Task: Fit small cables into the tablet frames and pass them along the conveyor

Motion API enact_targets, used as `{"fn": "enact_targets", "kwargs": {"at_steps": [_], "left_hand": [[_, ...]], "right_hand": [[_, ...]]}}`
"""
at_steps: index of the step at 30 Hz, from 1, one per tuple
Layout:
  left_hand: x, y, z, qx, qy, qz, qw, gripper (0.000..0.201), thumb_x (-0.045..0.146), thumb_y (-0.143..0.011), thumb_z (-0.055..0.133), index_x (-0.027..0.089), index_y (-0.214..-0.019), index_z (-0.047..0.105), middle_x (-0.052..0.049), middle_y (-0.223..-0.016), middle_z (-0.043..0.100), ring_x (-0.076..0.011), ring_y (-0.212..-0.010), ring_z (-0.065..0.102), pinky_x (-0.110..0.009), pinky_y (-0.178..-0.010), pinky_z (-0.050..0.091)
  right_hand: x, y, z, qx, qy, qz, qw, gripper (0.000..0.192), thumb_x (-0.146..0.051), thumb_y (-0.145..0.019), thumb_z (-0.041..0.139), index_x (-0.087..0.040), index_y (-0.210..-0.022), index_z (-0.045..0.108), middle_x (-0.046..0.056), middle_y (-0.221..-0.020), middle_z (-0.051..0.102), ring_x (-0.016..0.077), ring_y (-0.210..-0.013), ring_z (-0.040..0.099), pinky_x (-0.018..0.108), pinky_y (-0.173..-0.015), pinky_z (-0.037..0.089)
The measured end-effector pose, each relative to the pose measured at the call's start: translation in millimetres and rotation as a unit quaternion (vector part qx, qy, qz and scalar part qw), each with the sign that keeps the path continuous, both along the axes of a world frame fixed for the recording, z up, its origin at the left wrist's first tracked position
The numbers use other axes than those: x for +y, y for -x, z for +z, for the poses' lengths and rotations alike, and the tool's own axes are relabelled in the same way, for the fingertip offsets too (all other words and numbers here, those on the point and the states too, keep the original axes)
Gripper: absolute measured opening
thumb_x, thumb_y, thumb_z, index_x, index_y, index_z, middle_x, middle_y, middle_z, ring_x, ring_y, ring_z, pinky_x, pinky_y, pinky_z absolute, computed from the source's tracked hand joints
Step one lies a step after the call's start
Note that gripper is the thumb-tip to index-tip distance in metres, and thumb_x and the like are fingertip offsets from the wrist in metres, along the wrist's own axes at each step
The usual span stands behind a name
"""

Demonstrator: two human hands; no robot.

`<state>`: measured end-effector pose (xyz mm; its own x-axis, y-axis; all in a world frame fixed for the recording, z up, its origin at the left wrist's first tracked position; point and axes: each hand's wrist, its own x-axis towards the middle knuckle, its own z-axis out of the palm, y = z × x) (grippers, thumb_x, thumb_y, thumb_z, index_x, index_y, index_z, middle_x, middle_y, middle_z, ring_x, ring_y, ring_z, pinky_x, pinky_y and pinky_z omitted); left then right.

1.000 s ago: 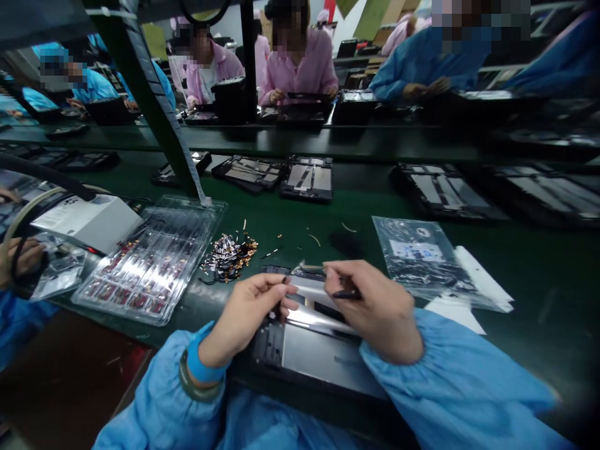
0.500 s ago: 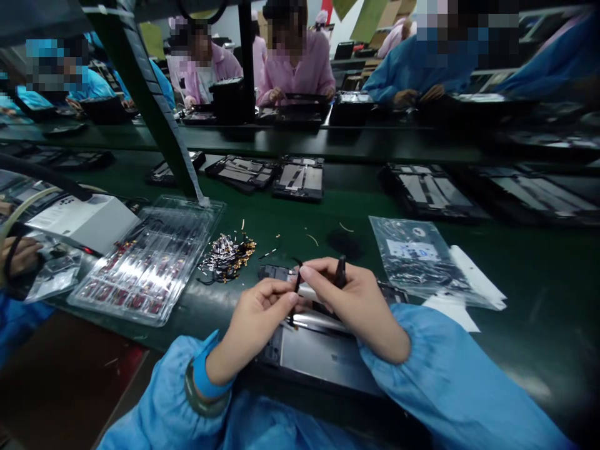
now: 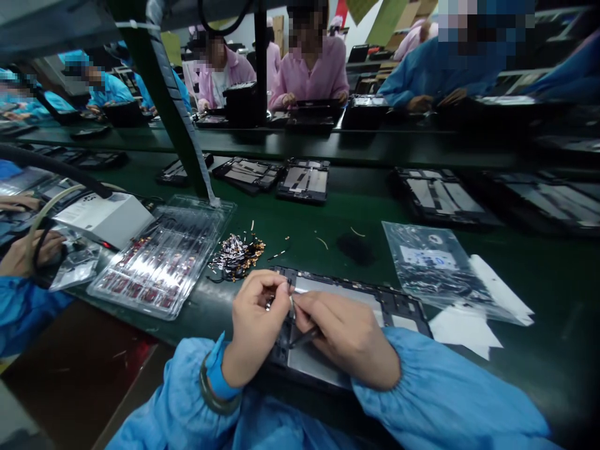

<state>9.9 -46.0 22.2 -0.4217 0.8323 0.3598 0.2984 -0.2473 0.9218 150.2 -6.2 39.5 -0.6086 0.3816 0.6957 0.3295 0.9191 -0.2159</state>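
Person in blue sleeves works on an open tablet back [image 3: 356, 294] lying flat on the green bench [image 3: 300, 219], directly in front of them at the near edge. Left hand [image 3: 255, 325] sits over the device's left edge, fingertips pinched narrow on a small shiny part [image 3: 290, 299]; too small to say exactly what it is. Right hand [image 3: 349, 334] is touching the left one, fingers curled around a thin dark tool [image 3: 304, 337], tip aimed at the same spot. Both hands meet at the left side of the tablet back, pinched part just above its frame.

Progress, judged from the layout: the part looks picked and brought to the device but not yet seated, since it's held between the fingers. Pressing it in and finishing the fit seem left to do. The device interior is open, no cover on it.

Around: loose pile of small connectors [image 3: 237, 253] just beyond the left hand, clear parts tray [image 3: 164, 262] to the left, white box [image 3: 105, 219] past that. Clear plastic bag [image 3: 431, 262] with white paper slips [image 3: 464, 328] to the right. More open tablet backs [image 3: 302, 181] lie further up the bench. A neighbour's hand [image 3: 28, 253] at far left; other workers [image 3: 312, 69] sit across, busy at their own units.
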Motion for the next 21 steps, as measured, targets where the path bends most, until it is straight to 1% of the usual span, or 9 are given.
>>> {"fn": "enact_targets", "kwargs": {"at_steps": [2, 4, 6, 8, 11, 15, 18, 21], "left_hand": [[-2, 3, 3.5, -0.016, 0.025, -0.001, 1.0, 0.006, 0.016, -0.077, 0.059, 0.017, -0.072, 0.062, -0.002, -0.078, 0.061, -0.012, -0.068, 0.063, -0.02, -0.059, 0.051], [-5, 7, 6.5, -0.044, 0.053, -0.009, 0.998, 0.005, 0.016, -0.075, 0.058, 0.016, -0.07, 0.061, -0.001, -0.072, 0.061, -0.0113, -0.062, 0.062, -0.02, -0.055, 0.05], [-10, 11, 8.1, -0.061, 0.069, -0.017, 0.996, 0.005, 0.017, -0.075, 0.058, 0.016, -0.072, 0.06, -0.001, -0.07, 0.061, -0.011, -0.059, 0.062, -0.02, -0.055, 0.051], [-16, 15, 7.9, -0.053, 0.07, -0.019, 0.996, 0.005, 0.018, -0.076, 0.058, 0.016, -0.072, 0.06, -0.001, -0.07, 0.06, -0.0109, -0.059, 0.062, -0.02, -0.056, 0.051], [-23, 16, 5.8, -0.023, 0.057, 0.0, 0.998, 0.006, 0.019, -0.079, 0.058, 0.016, -0.074, 0.062, -0.002, -0.077, 0.06, -0.0113, -0.064, 0.062, -0.02, -0.058, 0.051], [-26, 10, 3.4, -0.013, 0.042, -0.006, 0.999, 0.008, 0.022, -0.081, 0.059, 0.017, -0.082, 0.064, -0.004, -0.085, 0.06, -0.0128, -0.073, 0.062, -0.022, -0.064, 0.052], [-24, 4, 3.0, -0.01, 0.03, 0.004, 0.999, 0.007, 0.021, -0.08, 0.06, 0.016, -0.082, 0.065, -0.005, -0.084, 0.06, -0.0128, -0.075, 0.061, -0.02, -0.064, 0.051], [-19, 0, 5.0, -0.018, 0.021, 0.019, 0.999, 0.006, 0.018, -0.078, 0.059, 0.016, -0.077, 0.064, -0.004, -0.079, 0.061, -0.0122, -0.072, 0.061, -0.02, -0.063, 0.05]], "right_hand": [[1, -1, 0.7, 0.035, 0.047, -0.005, 0.998, 0.013, -0.011, -0.089, 0.05, -0.014, -0.084, 0.061, 0.004, -0.073, 0.068, 0.0128, -0.063, 0.064, 0.022, -0.058, 0.049], [3, -3, 2.2, 0.075, 0.098, -0.029, 0.992, 0.011, -0.012, -0.088, 0.052, -0.017, -0.082, 0.06, 0.0, -0.067, 0.066, 0.0099, -0.056, 0.061, 0.019, -0.054, 0.047], [5, -4, 3.5, 0.096, 0.12, -0.047, 0.987, 0.01, -0.013, -0.086, 0.055, -0.018, -0.079, 0.06, -0.002, -0.064, 0.065, 0.0082, -0.051, 0.059, 0.017, -0.05, 0.046], [6, -4, 3.9, 0.097, 0.106, -0.043, 0.989, 0.009, -0.013, -0.086, 0.055, -0.018, -0.079, 0.059, -0.002, -0.065, 0.066, 0.0083, -0.052, 0.06, 0.017, -0.05, 0.046], [3, -3, 3.2, 0.089, 0.076, -0.031, 0.993, 0.008, -0.013, -0.086, 0.054, -0.017, -0.082, 0.059, 0.0, -0.068, 0.068, 0.0097, -0.056, 0.063, 0.018, -0.054, 0.048], [-3, -2, 3.4, 0.037, 0.059, 0.017, 0.997, 0.012, -0.012, -0.089, 0.049, -0.016, -0.088, 0.06, 0.004, -0.077, 0.07, 0.0132, -0.067, 0.067, 0.021, -0.061, 0.051], [-7, -1, 4.4, 0.005, 0.028, 0.046, 0.999, 0.016, -0.009, -0.09, 0.046, -0.014, -0.089, 0.061, 0.007, -0.082, 0.071, 0.0149, -0.072, 0.068, 0.023, -0.064, 0.052], [-10, 1, 2.4, 0.001, 0.017, 0.057, 0.998, 0.016, -0.007, -0.089, 0.046, -0.013, -0.088, 0.061, 0.007, -0.076, 0.069, 0.0144, -0.07, 0.067, 0.023, -0.062, 0.051]]}}
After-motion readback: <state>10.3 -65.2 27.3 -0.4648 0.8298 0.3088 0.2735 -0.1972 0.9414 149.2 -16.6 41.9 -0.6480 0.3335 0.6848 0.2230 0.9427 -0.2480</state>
